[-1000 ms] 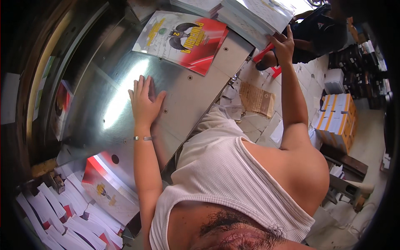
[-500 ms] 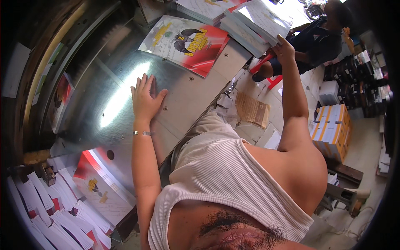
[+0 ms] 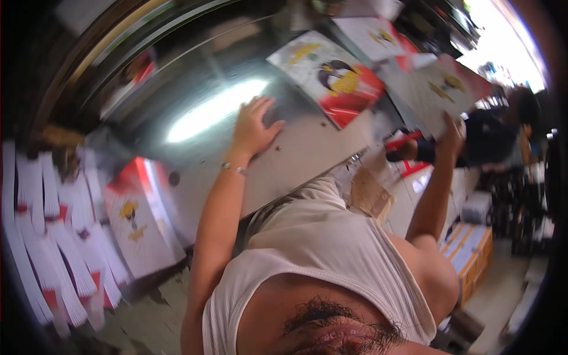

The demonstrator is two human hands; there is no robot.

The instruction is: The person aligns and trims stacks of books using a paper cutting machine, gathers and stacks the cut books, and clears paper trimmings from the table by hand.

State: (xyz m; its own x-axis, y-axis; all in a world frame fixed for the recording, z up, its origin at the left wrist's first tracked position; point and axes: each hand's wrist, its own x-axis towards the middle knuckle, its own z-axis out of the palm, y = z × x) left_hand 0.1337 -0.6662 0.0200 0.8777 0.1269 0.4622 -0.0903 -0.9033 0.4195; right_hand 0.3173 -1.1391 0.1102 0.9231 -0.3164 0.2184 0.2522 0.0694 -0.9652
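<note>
My left hand (image 3: 255,129) lies palm down on the shiny metal table (image 3: 236,171), fingers spread and nothing in them. Beyond it, flat on that surface, is a white and red booklet (image 3: 336,77) with a dark winged emblem and yellow lettering. Out to the right, my right hand (image 3: 452,137) grips the near edge of a cover-up booklet (image 3: 435,89), white with red; motion blur hides whether there is one or several. More booklets of the same design (image 3: 378,38) lie behind it.
Rows of white-edged booklets (image 3: 65,236) stand at the left, beside a red and white booklet stack (image 3: 139,219). A person in dark clothes (image 3: 494,133) is at the right, near a red stool (image 3: 408,168). Boxes with orange straps (image 3: 470,251) and brown cardboard (image 3: 370,192) sit on the floor.
The view has turned, so the table appears shifted right. At my right hand, a printed cover now shows where pale sheets faced up before. My left hand still rests on the metal.
</note>
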